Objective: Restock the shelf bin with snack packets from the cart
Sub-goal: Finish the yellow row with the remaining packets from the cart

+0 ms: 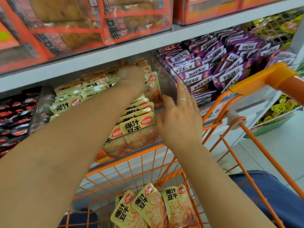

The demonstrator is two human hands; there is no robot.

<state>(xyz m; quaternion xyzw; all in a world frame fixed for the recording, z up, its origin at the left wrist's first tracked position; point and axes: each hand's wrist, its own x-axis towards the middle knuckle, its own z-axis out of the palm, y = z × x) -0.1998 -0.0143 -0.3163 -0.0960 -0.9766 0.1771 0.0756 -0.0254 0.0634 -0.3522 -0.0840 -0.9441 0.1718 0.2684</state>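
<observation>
Our left hand reaches deep into the bin, seemingly pressing packets at the back; its fingers are blurred. Our right hand lies flat, fingers straight, against the bin's right wall. Spare packets lie lengthwise in the cart below, nearer our right.

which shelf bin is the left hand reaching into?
The clear plastic bin of cream-yellow snack packets, middle of the shelf. The left hand is deep at its back. The purple-packet bin sits to its right, the black-and-red packets to its left.
</observation>
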